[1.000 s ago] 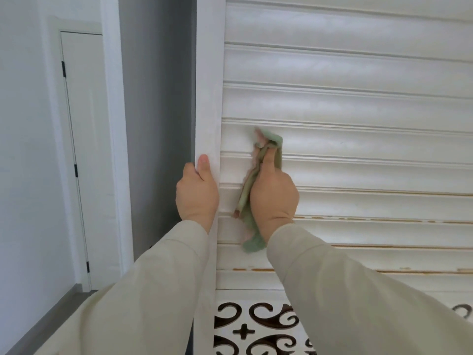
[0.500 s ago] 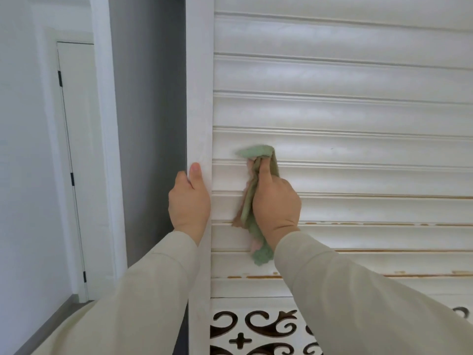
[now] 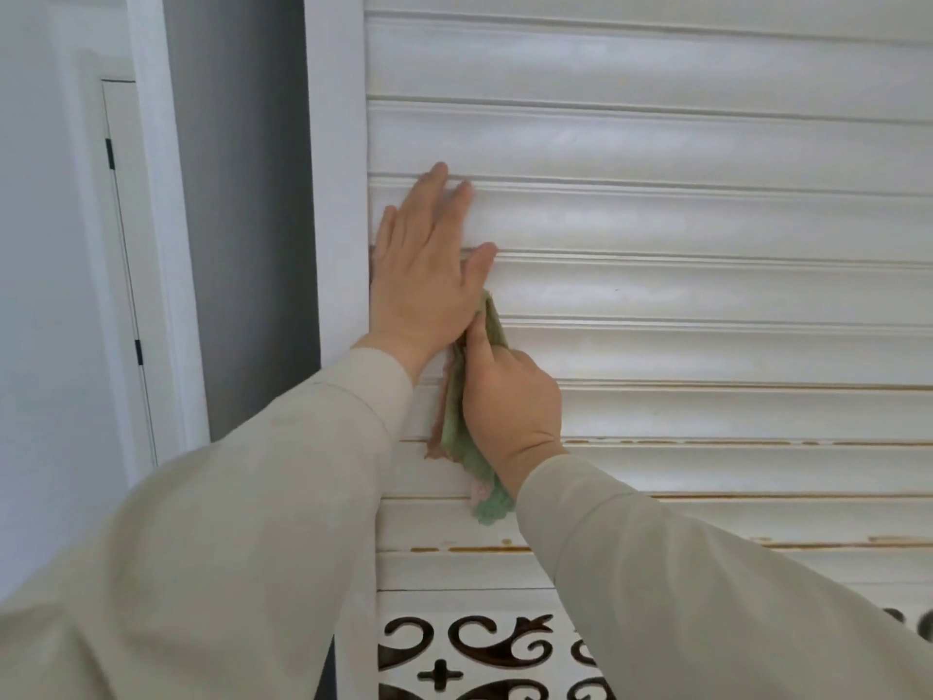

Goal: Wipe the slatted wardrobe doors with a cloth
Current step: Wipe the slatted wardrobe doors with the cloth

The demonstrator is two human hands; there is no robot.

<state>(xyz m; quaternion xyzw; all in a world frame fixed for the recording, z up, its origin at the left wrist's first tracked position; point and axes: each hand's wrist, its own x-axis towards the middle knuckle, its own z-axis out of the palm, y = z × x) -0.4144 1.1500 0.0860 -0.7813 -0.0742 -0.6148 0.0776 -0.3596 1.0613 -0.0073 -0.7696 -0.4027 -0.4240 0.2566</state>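
The white slatted wardrobe door [image 3: 681,219] fills the right of the view, with worn brown streaks on its lower slats. My right hand [image 3: 515,396] grips a green cloth [image 3: 462,431] with pink patches and presses it with the index finger against a slat near the door's left stile. The cloth hangs down below my wrist. My left hand [image 3: 426,275] lies flat on the slats just above, fingers spread, holding nothing, its thumb touching the top of the cloth.
The door's white left stile [image 3: 335,169] runs down beside a grey wall [image 3: 237,194]. A white room door [image 3: 128,275] with black hinges stands further left. Below the slats is a white panel with dark scroll cut-outs [image 3: 484,654].
My left hand let go of the stile's edge and moved up and right to lie flat on the slats. My right hand with the cloth stayed on the slats near the stile.
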